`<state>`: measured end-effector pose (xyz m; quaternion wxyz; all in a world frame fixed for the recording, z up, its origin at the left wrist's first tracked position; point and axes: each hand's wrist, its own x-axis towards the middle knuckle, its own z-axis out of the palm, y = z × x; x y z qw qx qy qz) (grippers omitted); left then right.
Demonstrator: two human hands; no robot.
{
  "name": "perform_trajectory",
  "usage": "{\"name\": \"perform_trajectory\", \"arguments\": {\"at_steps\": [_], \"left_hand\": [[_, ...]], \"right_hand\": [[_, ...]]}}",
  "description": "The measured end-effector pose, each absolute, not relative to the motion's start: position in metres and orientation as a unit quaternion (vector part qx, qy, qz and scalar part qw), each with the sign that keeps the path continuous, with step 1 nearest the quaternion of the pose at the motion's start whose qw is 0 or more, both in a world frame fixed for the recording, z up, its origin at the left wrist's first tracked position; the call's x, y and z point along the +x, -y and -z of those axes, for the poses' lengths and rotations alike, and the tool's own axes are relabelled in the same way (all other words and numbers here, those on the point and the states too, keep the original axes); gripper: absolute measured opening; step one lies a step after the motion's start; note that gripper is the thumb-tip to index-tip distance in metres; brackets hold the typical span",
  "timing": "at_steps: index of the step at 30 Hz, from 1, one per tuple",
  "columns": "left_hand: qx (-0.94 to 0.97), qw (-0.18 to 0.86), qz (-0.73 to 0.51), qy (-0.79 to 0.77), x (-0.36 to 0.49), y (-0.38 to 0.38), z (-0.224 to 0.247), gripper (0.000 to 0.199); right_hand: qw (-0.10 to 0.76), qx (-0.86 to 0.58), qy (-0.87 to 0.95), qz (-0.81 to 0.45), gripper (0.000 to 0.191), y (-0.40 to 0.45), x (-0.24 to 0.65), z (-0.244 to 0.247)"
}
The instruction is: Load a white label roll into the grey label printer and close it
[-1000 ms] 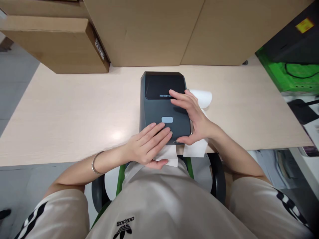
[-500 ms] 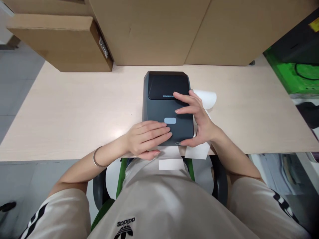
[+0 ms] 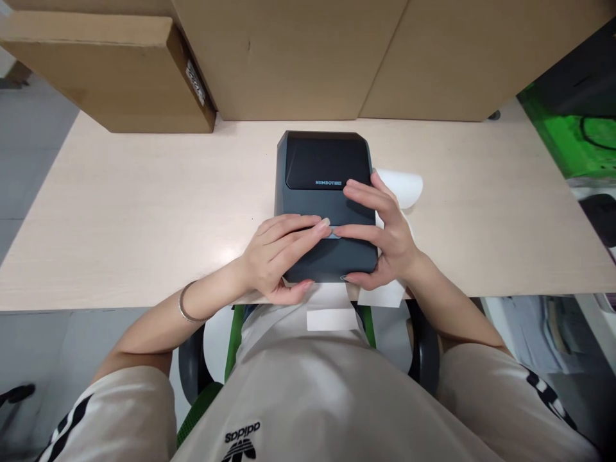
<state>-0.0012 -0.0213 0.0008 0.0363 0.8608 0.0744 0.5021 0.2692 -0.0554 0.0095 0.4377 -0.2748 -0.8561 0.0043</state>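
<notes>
A dark grey label printer (image 3: 332, 262) with a NIIMBOT logo stands at the middle of the table's near edge. My left hand (image 3: 278, 256) lies over its left front part, fingers stretched and thumb low by the front edge. Its fingertips reach the pale blue button (image 3: 333, 233), which they partly cover. My right hand (image 3: 392, 237) rests at the printer's right side with fingers spread. One of its fingertips meets the button, and its thumb is at the front right corner. A white paper strip (image 3: 331, 319) hangs below the front edge; another white paper (image 3: 381, 296) lies beside it.
A curled white paper (image 3: 402, 187) lies right of the printer. Large cardboard boxes (image 3: 289, 64) line the back of the table (image 3: 144, 218), with a smaller carton (image 3: 110, 83) at left. Dark and green items (image 3: 553, 138) stand at far right. A chair's armrests flank my body.
My left fingers have slid up over the button. My right hand has shifted slightly, bringing one fingertip to the button. The view has moved a little.
</notes>
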Motion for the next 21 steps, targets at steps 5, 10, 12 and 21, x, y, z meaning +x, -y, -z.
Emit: {"name": "perform_trajectory", "arguments": {"at_steps": [5,10,12,21], "left_hand": [[0.876,0.033,-0.473,-0.086,-0.003,0.022,-0.003,0.093],[0.883,0.086,-0.455,-0.08,-0.018,0.013,0.008,0.09],[0.874,0.12,-0.445,-0.151,-0.022,0.011,0.014,0.096],[0.703,0.312,-0.533,-0.353,-0.018,-0.02,0.052,0.074]], "right_hand": [[0.422,-0.275,0.864,-0.014,0.074,0.056,0.273,-0.013],[0.405,-0.262,0.876,-0.008,0.085,0.057,0.275,-0.017],[0.402,-0.246,0.882,0.004,0.091,0.058,0.277,-0.022],[0.493,-0.193,0.841,0.111,0.08,0.042,0.3,-0.061]]}}
